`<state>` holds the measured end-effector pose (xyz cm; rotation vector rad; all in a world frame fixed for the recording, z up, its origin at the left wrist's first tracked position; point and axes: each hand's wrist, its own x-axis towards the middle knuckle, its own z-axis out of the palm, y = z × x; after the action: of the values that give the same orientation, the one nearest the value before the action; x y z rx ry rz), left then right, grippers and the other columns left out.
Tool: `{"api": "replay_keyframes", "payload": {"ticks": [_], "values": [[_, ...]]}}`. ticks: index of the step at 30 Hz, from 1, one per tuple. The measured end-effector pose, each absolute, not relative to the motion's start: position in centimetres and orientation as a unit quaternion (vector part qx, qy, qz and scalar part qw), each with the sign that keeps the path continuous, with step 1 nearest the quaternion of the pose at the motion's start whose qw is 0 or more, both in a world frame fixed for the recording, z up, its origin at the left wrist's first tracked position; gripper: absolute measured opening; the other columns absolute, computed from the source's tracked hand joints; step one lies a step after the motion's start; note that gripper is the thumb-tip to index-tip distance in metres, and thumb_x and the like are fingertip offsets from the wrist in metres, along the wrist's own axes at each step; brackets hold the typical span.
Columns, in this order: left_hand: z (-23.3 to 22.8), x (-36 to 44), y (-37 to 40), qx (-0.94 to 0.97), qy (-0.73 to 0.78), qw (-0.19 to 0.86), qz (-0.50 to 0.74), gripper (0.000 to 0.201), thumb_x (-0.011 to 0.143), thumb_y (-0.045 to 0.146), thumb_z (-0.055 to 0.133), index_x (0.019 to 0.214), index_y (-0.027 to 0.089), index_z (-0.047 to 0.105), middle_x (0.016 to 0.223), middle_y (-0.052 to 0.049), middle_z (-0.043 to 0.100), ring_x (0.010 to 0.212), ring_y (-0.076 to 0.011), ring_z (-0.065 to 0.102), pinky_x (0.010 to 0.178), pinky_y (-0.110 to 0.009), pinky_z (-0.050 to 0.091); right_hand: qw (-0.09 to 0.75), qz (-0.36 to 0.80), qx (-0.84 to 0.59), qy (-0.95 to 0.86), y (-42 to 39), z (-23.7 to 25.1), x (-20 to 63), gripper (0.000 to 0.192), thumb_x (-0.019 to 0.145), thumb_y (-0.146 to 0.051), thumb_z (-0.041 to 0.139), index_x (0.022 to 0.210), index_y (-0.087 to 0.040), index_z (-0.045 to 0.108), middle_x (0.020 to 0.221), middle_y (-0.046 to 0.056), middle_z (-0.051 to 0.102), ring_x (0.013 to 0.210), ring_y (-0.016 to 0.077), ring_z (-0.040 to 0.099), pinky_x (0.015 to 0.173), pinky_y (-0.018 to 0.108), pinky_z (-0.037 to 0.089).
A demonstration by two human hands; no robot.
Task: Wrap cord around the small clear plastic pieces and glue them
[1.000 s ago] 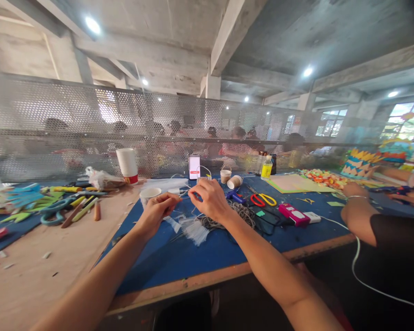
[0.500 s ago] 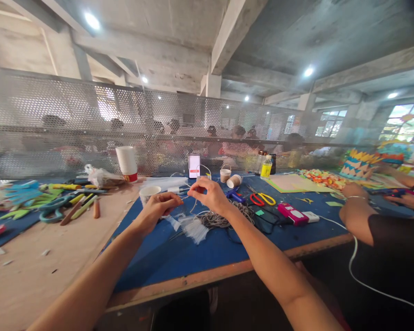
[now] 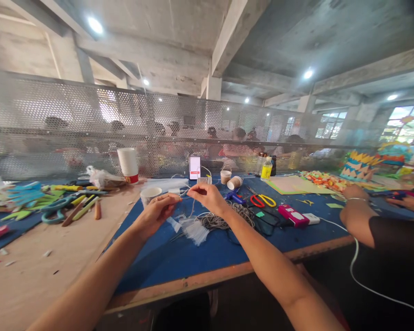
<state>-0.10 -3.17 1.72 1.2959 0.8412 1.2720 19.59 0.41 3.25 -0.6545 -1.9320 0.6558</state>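
Scissors (image 3: 263,199) w/ glue bottle (image 3: 266,168), phone (image 3: 194,167) (screen lit), stacked cups (image 3: 128,164).

Thin pale thread (image 3: 184,194) too fine to trace

People behind the grey perforated metal screen (image 3: 89,133) stayed blurred; a co-worker's bare forearm (image 3: 360,218) ran off the right edge.

Pretty bright overall where I'm sitting. Round ceiling lights (image 3: 95,25) at 11 o'clock and 1 o'clock blow out to white blobs, and daylight floods in through the windows (image 3: 402,122) at 3 o'clock. Shadows on the blue mat (image 3: 179,257) are soft. Edges stretch and bend (fisheye look), top right corner goes dark, and people behind the mesh screen (image 3: 89,124) are hazy.
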Motion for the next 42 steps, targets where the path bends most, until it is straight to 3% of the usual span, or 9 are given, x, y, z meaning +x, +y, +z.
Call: {"api": "replay_keyframes", "payload": {"ticks": [7,12,21,29,32,37,42], "values": [[1.9,0.2,-3.3,0.568,0.399,0.443,0.567,0.018,0.069,0.032,0.071,0.071,0.014,0.070,0.049,0.004,0.044,0.045,-0.0075,0.031,0.042,-0.022,0.019,0.430,-0.069,-0.291,-0.852,-0.9,3.4,19.7,0.015,0.094,-0.027,0.053,0.093,-0.021,0.067,0.086,0.004,0.062,0.080,0.0154,0.055,0.080,0.031,0.039],[2.3,0.5,-3.6,0.602,0.412,0.380,0.568,0.015,0.069,0.032,0.071,0.067,0.017,0.071,0.048,0.004,0.047,0.046,-0.0087,0.034,0.045,-0.023,0.022,0.407,-0.149,-0.291,-0.853,-0.8,3.4,20.1,0.017,0.095,-0.025,0.051,0.093,-0.020,0.066,0.088,0.005,0.061,0.084,0.0162,0.055,0.080,0.031,0.036],[2.4,0.2,-3.5,0.634,0.436,0.377,0.515,0.014,0.068,0.032,0.070,0.066,0.018,0.072,0.048,0.002,0.049,0.046,-0.0105,0.036,0.045,-0.024,0.022,0.425,-0.074,-0.289,-0.855,-0.4,3.6,20.4,0.013,0.092,-0.030,0.059,0.089,-0.021,0.068,0.086,0.003,0.060,0.079,0.0141,0.055,0.080,0.030,0.038],[2.5,-0.1,-3.7,0.631,0.399,0.472,0.469,0.017,0.071,0.033,0.072,0.068,0.017,0.071,0.050,0.003,0.045,0.047,-0.0078,0.030,0.045,-0.024,0.016,0.447,0.254,-0.265,-0.816,0.6,3.9,20.9,0.022,0.084,-0.039,0.065,0.086,-0.018,0.071,0.082,0.003,0.067,0.075,0.0139,0.059,0.070,0.027,0.046],[2.3,-0.2,-3.6,0.608,0.371,0.513,0.478,0.016,0.073,0.032,0.071,0.072,0.015,0.070,0.051,0.004,0.043,0.046,-0.0069,0.028,0.044,-0.024,0.014,0.445,0.318,-0.276,-0.790,0.8,4.0,20.8,0.025,0.083,-0.040,0.066,0.085,-0.016,0.070,0.074,0.002,0.067,0.065,0.0126,0.057,0.063,0.025,0.045],[1.8,-0.3,-3.2,0.564,0.340,0.552,0.511,0.014,0.075,0.028,0.071,0.072,0.015,0.068,0.052,0.006,0.039,0.047,-0.0062,0.027,0.044,-0.021,0.020,0.477,0.305,-0.267,-0.780,0.4,3.7,20.0,0.023,0.084,-0.037,0.064,0.086,-0.015,0.069,0.078,0.003,0.067,0.069,0.0127,0.059,0.066,0.025,0.046],[1.5,-0.3,-2.9,0.528,0.354,0.545,0.546,0.015,0.072,0.030,0.072,0.074,0.015,0.069,0.054,0.006,0.041,0.048,-0.0061,0.030,0.044,-0.019,0.024,0.484,0.147,-0.267,-0.820,-0.3,3.3,19.5,0.017,0.089,-0.032,0.059,0.089,-0.018,0.068,0.084,0.002,0.065,0.073,0.0121,0.057,0.070,0.024,0.045]]}}
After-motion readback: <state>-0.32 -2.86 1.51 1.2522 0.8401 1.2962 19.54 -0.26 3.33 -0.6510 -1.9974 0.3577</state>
